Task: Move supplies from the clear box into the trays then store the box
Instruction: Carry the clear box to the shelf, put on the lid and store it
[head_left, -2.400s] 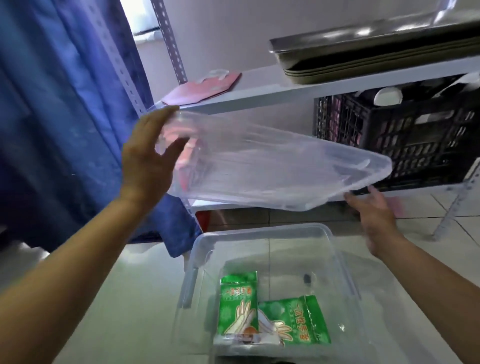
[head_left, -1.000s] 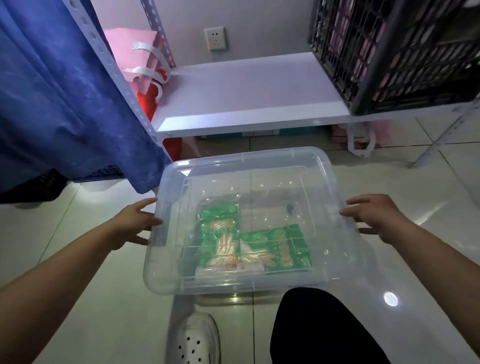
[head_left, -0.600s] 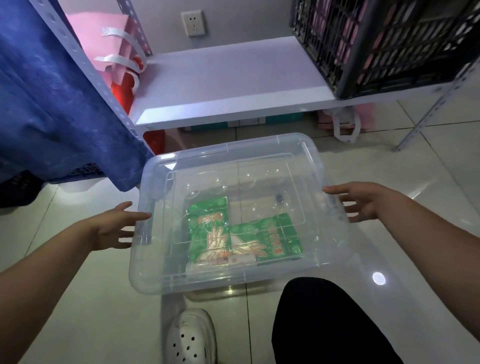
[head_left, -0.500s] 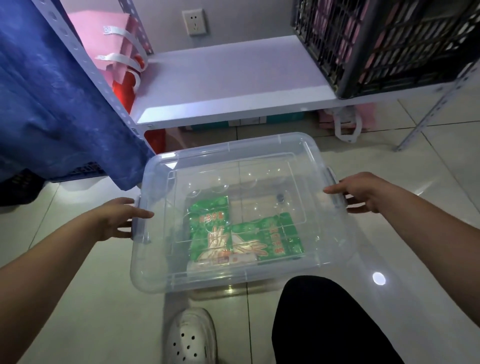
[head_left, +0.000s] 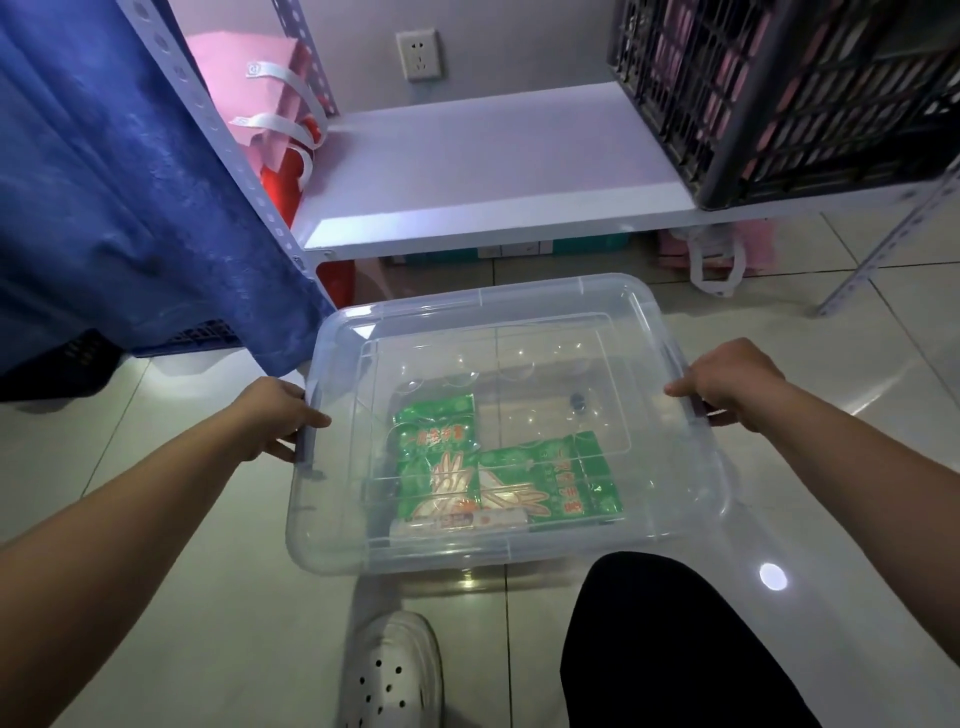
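With the lid on, the clear plastic storage box (head_left: 675, 499) sits on the tiled floor (head_left: 156, 623). My left hand (head_left: 275, 415) and right hand (head_left: 727, 382) each curl fingers around its side latches. Two green glove packets (head_left: 498, 467) lie inside.

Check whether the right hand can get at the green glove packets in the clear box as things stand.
Probably not: the lid covers the clear box over the green glove packets, and the right hand grips its side latch.

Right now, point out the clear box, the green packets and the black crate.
clear box (head_left: 566, 299): head view, far rim of lid.
green packets (head_left: 441, 441): head view, left packet's face.
black crate (head_left: 769, 104): head view, front lattice wall.
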